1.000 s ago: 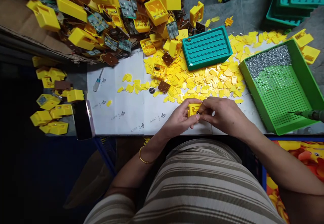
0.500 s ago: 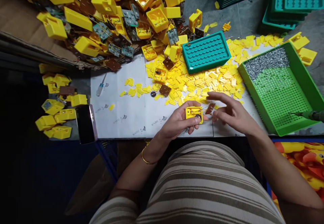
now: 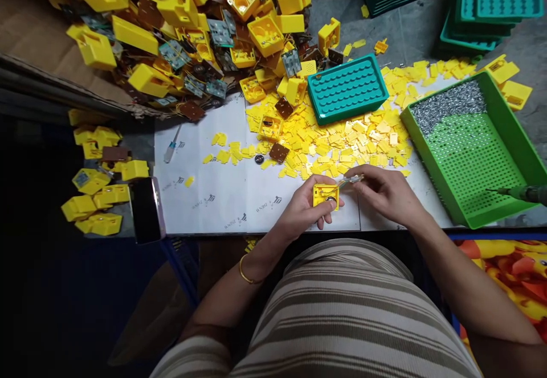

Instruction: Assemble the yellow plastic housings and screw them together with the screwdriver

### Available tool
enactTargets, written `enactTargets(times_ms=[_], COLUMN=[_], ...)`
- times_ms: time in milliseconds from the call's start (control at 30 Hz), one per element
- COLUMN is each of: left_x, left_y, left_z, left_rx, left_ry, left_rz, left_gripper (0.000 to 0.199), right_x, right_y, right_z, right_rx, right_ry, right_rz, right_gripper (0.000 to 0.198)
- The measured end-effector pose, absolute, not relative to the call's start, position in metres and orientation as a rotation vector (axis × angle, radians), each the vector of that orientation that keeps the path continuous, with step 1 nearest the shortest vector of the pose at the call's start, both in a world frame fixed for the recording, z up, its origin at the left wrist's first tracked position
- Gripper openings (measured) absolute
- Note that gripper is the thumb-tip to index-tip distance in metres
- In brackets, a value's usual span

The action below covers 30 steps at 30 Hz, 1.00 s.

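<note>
My left hand (image 3: 304, 207) is closed around a small yellow plastic housing (image 3: 321, 196), its open side facing up. The thumb presses near a round dark part, perhaps a speaker, inside it. Just to the right, my right hand (image 3: 387, 193) pinches a small circuit board (image 3: 351, 179) between thumb and fingers. Thin wires run from the board to the housing. The board is tilted and partly hidden by the fingertips. Behind both hands spreads a pile of flat yellow plastic pieces (image 3: 299, 144).
A green basket (image 3: 440, 179) holding small metal screws stands at the right, with a screwdriver bit (image 3: 508, 192) over it. A teal tray (image 3: 348, 90) lies on the yellow pieces. Housings and boards fill a cardboard box (image 3: 34, 42). A phone (image 3: 146, 210) and screwdriver (image 3: 171, 146) lie left.
My right hand has closed its fingers on the circuit board, which hung loose by its wires, and turned it up. My left hand still holds the housing in nearly the same place.
</note>
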<state>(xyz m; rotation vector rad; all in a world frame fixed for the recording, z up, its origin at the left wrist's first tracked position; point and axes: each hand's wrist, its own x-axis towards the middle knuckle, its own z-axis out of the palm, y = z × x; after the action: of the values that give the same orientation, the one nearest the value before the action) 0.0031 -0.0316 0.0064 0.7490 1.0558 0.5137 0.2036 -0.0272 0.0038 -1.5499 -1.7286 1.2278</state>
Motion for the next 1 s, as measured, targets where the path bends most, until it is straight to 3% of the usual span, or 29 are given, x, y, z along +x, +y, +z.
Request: enactTargets(times_ms=[100, 200, 433, 667, 833, 1000], left_x=[0.002, 0.002, -0.001, 0.0, 0.004, 0.005], left_y=[-0.03, -0.03, -0.028, -0.028, -0.029, -0.029], left_z=[0.007, 0.006, 0.009, 0.013, 0.011, 0.004], left_rx=[0.762, 0.785, 0.837, 0.936, 1.091, 0.813], left_ry=[1.04, 1.036, 0.957, 0.985, 1.133, 1.097], left_rz=[0.397, 0.348, 0.246, 0.232, 0.292, 0.371], left_gripper=[0.037, 0.033, 0.031, 0.03, 0.028, 0.03], right_x=[0.203, 0.203, 0.201, 0.209, 0.205, 0.191], right_y=[-0.025, -0.022, -0.022, -0.017, -0.018, -0.026], right_z=[0.006, 0.01, 0.002, 0.003, 0.016, 0.014], right_rx=[-1.437, -1.341, -1.284, -1.397, -1.281, -1.267], right_ry=[-1.297, -1.06, -0.92, -1.57, -1.304, -1.213], right_rz=[1.667, 1.823, 1.875, 1.558, 1.889, 1.605], right_gripper=[0.022, 0.022, 0.048, 0.023, 0.024, 0.03])
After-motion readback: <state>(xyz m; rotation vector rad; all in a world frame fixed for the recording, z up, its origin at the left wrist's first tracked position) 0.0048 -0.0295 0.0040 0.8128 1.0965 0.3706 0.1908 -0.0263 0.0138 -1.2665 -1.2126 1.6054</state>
